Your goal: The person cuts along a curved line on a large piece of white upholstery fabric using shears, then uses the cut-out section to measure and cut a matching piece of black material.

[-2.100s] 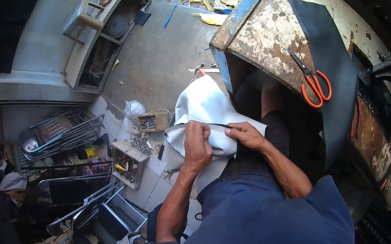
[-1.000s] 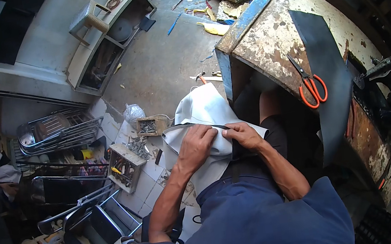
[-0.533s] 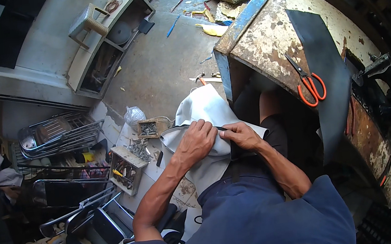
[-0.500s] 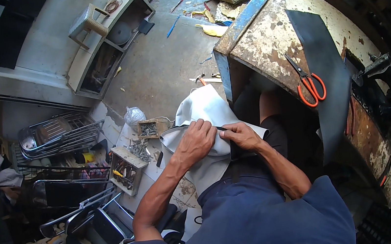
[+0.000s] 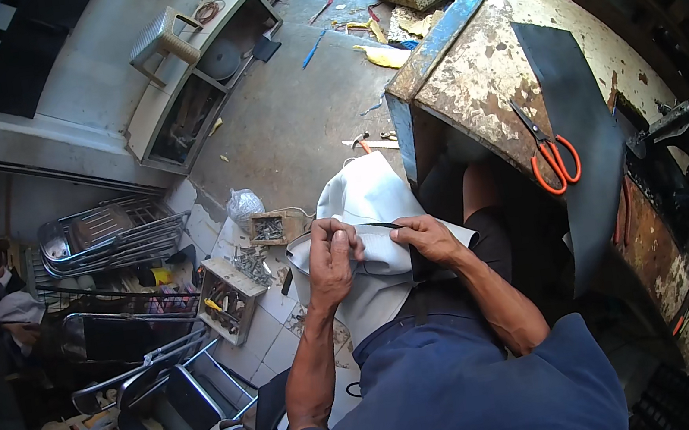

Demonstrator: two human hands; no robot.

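A large piece of white sheet material, smooth like vinyl, lies bunched over my lap. A thin black strip runs along its upper fold between my two hands. My left hand is closed with curled fingers at the strip's left end, its thumb side turned up; the fingertips are partly hidden. With thumb and forefinger, my right hand pinches the strip's other end over the white material. Scissors with orange handles lie on a black sheet and the worn table to my right.
Left of my lap stand a wooden box of tools and a smaller box of metal pieces. Folded metal chairs are stacked farther left. Ahead on the floor lies a hammer. The worn table borders my right side.
My left hand has turned from lying palm-down over the white material to a curled, raised grip. My right hand keeps its pinch. The whole view has shifted slightly.
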